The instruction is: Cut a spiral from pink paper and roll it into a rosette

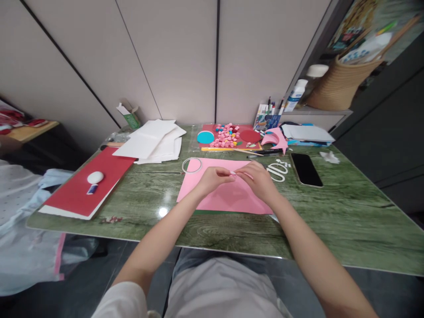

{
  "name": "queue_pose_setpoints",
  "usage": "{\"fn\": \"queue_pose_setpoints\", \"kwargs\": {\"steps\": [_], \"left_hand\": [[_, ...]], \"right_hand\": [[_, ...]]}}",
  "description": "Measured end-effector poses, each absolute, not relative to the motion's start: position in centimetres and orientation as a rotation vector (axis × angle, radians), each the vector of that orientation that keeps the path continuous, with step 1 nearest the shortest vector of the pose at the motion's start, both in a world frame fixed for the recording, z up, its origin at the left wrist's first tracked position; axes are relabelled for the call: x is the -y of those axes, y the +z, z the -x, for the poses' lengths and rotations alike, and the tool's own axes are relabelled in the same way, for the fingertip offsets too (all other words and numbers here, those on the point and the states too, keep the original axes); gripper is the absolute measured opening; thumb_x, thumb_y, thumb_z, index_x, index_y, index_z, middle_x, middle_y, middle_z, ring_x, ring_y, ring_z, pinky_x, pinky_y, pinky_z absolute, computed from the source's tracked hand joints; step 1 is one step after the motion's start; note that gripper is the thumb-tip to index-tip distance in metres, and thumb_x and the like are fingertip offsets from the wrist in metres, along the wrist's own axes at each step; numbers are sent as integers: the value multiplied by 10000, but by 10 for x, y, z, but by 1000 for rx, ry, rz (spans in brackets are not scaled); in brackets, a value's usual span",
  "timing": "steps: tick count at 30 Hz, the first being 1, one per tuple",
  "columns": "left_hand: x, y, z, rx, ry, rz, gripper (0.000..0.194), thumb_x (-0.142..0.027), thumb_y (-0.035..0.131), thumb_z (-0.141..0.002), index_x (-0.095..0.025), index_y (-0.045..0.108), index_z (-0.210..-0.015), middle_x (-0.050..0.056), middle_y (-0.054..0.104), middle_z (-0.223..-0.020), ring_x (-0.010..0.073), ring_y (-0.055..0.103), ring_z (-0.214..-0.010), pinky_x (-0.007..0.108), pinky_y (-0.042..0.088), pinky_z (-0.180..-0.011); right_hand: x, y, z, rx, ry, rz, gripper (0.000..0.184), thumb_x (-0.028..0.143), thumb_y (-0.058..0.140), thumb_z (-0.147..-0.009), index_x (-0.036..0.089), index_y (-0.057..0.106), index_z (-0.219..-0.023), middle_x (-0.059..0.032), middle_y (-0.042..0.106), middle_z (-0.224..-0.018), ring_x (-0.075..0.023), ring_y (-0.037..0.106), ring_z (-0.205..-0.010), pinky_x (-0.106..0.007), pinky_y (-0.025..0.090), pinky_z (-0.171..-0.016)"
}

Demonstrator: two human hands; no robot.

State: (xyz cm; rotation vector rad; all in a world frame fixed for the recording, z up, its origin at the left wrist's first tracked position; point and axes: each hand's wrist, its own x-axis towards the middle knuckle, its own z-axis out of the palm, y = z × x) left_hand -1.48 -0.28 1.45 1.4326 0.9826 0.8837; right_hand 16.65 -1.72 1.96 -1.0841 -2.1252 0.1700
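Over the pink sheet (pixel 228 196) our left hand (pixel 212 179) and right hand (pixel 260 181) pinch a thin pink strip (pixel 241 173), its long axis running left-right. Beyond the sheet: white scissors (pixel 277 171), tape ring (pixel 191 164), phone (pixel 306 169). No writing legible.

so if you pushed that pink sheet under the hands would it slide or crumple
The pink sheet lies flat and thin on the glossy green table, so it would probably slide easily. It looks light and floppy, likely sagging if lifted by one corner. Both the left hand and right hand are over it, which may pin it.
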Motion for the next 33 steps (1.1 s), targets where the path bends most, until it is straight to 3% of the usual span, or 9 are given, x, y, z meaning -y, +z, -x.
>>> {"fn": "queue_pose_setpoints", "kwargs": {"steps": [12, 33], "left_hand": [[1, 9, 13, -1079, 830, -1555, 245, -309, 693, -570, -130, 667, -734, 55, 679, -753, 147, 602, -711, 252, 451, -674], [-2, 5, 16, -1054, 773, -1574, 296, -367, 688, -558, -124, 671, -726, 61, 672, -746, 146, 590, -698, 258, 441, -674]], "right_hand": [[17, 14, -168, 2415, -228, 1147, 186, 276, 438, -866, 186, 601, -876, -44, 621, -837, -186, 461, -862, -321, 299, -764], [14, 9, -170, 2522, -252, 1144, 187, 267, 424, -873, 189, 589, -909, -52, 599, -847, -184, 457, -863, -307, 281, -747]]}}
